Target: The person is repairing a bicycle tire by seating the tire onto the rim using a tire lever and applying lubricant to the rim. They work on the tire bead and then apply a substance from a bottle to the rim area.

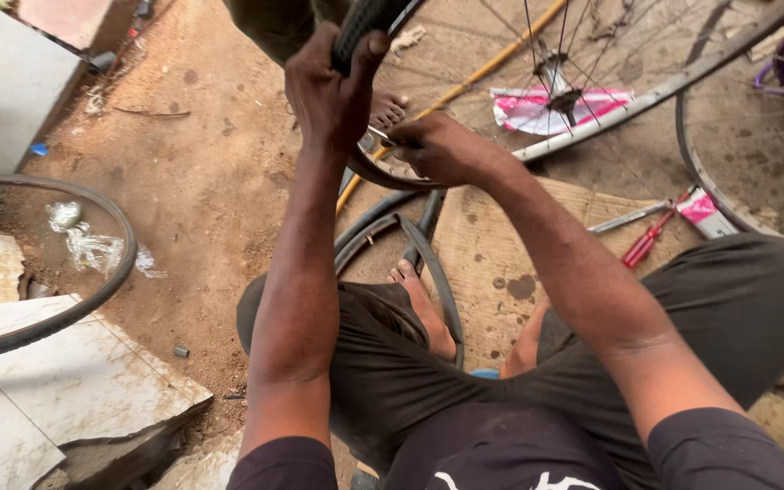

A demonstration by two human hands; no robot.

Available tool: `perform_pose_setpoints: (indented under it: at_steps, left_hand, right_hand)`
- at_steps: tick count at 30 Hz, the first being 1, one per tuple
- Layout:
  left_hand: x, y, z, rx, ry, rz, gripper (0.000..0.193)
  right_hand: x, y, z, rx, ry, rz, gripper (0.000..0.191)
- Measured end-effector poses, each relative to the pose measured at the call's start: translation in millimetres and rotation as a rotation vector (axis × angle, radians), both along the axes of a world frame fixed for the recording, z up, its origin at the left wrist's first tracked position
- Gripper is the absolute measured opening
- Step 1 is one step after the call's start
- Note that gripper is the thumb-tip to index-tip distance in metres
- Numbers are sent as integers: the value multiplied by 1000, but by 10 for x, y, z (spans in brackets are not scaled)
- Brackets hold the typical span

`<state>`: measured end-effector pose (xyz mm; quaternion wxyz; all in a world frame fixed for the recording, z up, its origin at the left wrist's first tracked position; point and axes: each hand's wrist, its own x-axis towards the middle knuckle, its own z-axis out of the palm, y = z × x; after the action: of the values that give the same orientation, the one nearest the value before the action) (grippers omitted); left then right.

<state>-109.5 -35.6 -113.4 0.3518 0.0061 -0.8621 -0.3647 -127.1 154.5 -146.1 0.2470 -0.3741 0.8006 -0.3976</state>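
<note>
head-worn view, looking steeply down, close

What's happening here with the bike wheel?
A person sits on the ground with a bicycle wheel in front of them. The left hand grips the black tyre at the wheel's edge, while the right hand presses a small metal tool against the rim. A loose tyre lies by their foot, and a red screwdriver rests on the cardboard.

An open-air bicycle repair spot on bare dirt ground [201,181]: a spoked wheel [592,109] at 1 o'clock, a loose tyre [93,290] at 9, a red-handled screwdriver [651,238] on flattened cardboard [492,254] at 3
</note>
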Motion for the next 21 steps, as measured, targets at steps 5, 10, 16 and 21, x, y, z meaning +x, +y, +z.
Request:
perform_pose_setpoints:
  at_steps: [5, 10, 16, 21]
  left_hand:
    - [79, -74, 69, 95, 0, -60, 73]
    - [34, -261, -18, 120, 20, -102, 73]
    - [-159, -272, -87, 219, -131, -68, 71]
    - [-2, -175, -186, 84, -74, -17, 74]
  right_hand:
    - [-77, -166, 15, 251, 72, 173, 24]
    - [-56, -473, -222, 306, -18, 115, 28]
    - [893, -1219, -552, -108, -965, -457, 22]
    - [1354, -1963, -821, -551, -834, -325, 21]
